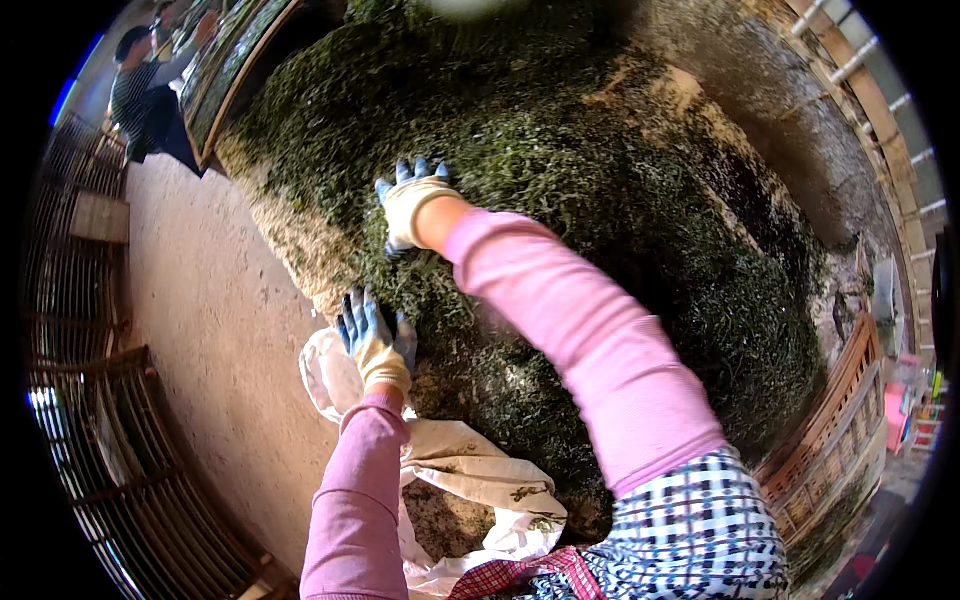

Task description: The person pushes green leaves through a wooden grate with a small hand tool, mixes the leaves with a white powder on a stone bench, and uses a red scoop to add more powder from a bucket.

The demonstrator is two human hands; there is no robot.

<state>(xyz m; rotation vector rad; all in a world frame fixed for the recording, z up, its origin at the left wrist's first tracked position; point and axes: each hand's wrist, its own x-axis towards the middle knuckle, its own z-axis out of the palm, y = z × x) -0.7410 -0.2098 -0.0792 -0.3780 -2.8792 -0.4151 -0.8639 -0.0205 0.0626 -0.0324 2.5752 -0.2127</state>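
Observation:
A big heap of dark green, finely shredded leaf-like material (pixel 580 190) fills the middle of the head view. My right hand (pixel 412 208), in a cream glove with blue fingers, lies on the heap's left side, fingers spread and pointing away from me. Nearer to me, my left hand (pixel 376 345), gloved alike, rests with fingers apart at the heap's edge. Neither hand visibly grips anything. Below my left hand lies a crumpled white sack (pixel 520 535) with bits of the green stuff on it. Pale, crumbly material (pixel 300 240) borders the heap on the left.
Bare concrete floor (pixel 210 270) stretches along the left, beside slatted racks (pixel 130 470). A wooden-framed tray (pixel 235 85) juts in at the far left, where another person (pixel 150 95) works. At the right stands a slatted wooden crate or basket (pixel 830 400).

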